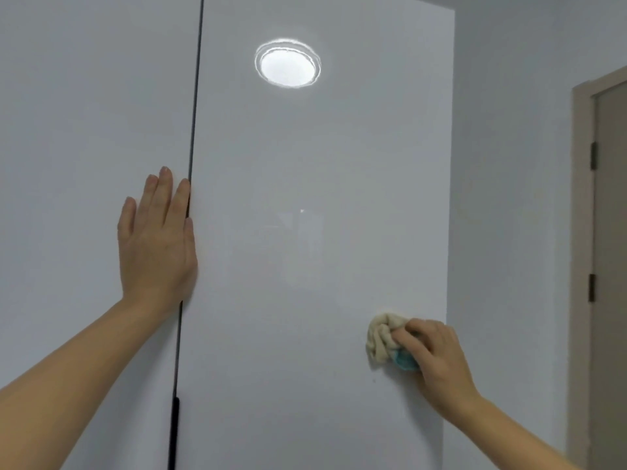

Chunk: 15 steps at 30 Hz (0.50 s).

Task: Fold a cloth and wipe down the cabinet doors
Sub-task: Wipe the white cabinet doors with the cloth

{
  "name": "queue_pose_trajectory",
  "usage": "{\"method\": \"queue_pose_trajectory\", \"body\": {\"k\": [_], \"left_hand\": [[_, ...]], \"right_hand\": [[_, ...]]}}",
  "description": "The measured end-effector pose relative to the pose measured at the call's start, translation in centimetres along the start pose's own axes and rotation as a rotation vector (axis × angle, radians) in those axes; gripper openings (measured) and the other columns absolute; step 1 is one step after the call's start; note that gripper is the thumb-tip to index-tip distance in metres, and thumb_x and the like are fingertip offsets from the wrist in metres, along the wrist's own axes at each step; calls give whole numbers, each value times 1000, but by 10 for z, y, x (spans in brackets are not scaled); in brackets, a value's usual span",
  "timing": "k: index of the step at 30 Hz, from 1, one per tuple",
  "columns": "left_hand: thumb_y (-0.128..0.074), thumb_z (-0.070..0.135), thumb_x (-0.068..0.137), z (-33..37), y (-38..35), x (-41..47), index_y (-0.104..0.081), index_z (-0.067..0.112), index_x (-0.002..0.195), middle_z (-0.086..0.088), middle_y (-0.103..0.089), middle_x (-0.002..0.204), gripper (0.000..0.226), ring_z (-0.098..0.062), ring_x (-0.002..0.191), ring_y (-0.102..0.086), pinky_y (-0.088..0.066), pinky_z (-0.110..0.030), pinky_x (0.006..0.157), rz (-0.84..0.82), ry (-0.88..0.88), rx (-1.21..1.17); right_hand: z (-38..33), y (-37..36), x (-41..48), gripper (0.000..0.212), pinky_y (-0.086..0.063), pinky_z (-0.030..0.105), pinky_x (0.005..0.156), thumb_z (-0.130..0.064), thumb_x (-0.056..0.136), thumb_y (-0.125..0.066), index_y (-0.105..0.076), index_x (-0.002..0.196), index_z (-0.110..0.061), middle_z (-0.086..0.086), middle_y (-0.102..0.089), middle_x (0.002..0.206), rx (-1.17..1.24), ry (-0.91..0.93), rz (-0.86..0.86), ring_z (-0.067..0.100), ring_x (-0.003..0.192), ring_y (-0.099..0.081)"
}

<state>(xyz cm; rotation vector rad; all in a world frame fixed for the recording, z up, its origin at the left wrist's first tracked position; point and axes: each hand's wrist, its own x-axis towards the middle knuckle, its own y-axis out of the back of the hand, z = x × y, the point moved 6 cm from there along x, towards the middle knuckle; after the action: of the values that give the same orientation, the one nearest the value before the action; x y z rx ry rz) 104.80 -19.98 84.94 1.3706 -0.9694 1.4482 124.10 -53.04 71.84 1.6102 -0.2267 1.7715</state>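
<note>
The cloth [385, 337], cream with a patch of teal at its lower edge, is bunched into a wad and pressed against the right cabinet door [305, 249], low down and near that door's right edge; the right hand [432, 354] is clamped on it, fingers curled over the wad and knuckles toward the camera. The door is glossy and pale grey; a round ceiling light shows as a bright reflection [287, 63] high on its surface. A thin dark gap [193, 130] divides it from the left cabinet door [84, 130]; a dark handle strip [174, 432] runs along the gap at the bottom. The left hand [157, 242] lies flat on the left door, fingers together and pointing up, holding nothing, its thumb side along the gap. Right of the cabinet stands a grey wall [509, 164], then a beige room door frame [582, 232] with two hinges.
</note>
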Motion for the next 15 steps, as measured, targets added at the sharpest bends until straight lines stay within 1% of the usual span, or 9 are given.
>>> {"method": "queue_pose_trajectory", "body": {"k": [2,3,4,5,7,9,10,13,15], "left_hand": [[-23,20,98,-1,0,0,-26,10,149,-9,-19,158,52,-22,147,-14,-5,-40,117,-18,4,-7],[-23,20,97,-2,0,0,-24,9,150,-8,-18,159,53,-21,147,-13,-4,-38,118,-28,6,-12],[-24,19,97,-3,1,-1,-23,9,150,-8,-18,159,54,-21,147,-13,-4,-38,118,-34,5,-18],[-24,19,97,-2,1,-1,-23,8,150,-7,-18,159,54,-20,147,-13,-4,-38,118,-41,-2,-23],[-26,19,97,-4,2,-2,-22,7,150,-7,-18,159,55,-21,147,-13,-6,-39,118,-61,-27,-18],[-25,19,97,-5,3,-7,-22,7,150,-7,-17,159,55,-21,147,-12,-7,-42,119,-87,-70,6],[-24,19,97,-7,3,-10,-21,6,150,-7,-17,159,55,-20,148,-11,-7,-44,119,-100,-93,21],[-23,21,98,-15,4,-16,-20,7,151,-6,-13,160,55,-19,148,-5,-5,-48,119,-131,-118,44],[-24,21,98,-22,5,-19,-18,7,151,-6,-11,160,56,-19,148,-3,-3,-50,119,-143,-126,55]], "right_hand": [[-13,-10,-8,67,-34,31,79,4,58,-79,-54,113,-24,-1,-48,113,-71,144,1,23,97,-48],[-18,-10,-4,77,-33,30,79,9,50,-83,-53,113,-23,0,-47,113,-82,160,8,23,97,-47],[-23,-8,3,81,-33,30,79,11,47,-84,-52,113,-23,0,-47,113,-87,168,19,24,97,-47],[-28,-6,12,80,-33,31,78,13,48,-81,-52,113,-23,0,-47,112,-84,178,38,24,96,-47],[-46,-4,33,66,-31,31,75,11,60,-67,-51,115,-23,0,-46,112,-70,232,93,24,94,-46],[-69,-1,64,51,-28,30,72,2,72,-51,-50,117,-23,-1,-45,111,-63,256,147,23,92,-45],[-79,1,86,46,-28,31,72,-4,76,-47,-50,117,-23,-1,-45,112,-50,245,163,23,92,-45],[-105,10,166,35,-27,33,76,-15,86,-47,-58,118,-22,3,-53,111,43,106,202,23,95,-42],[-124,17,219,36,-31,36,79,-14,89,-49,-60,122,-22,6,-56,112,61,15,241,25,98,-45]]}}
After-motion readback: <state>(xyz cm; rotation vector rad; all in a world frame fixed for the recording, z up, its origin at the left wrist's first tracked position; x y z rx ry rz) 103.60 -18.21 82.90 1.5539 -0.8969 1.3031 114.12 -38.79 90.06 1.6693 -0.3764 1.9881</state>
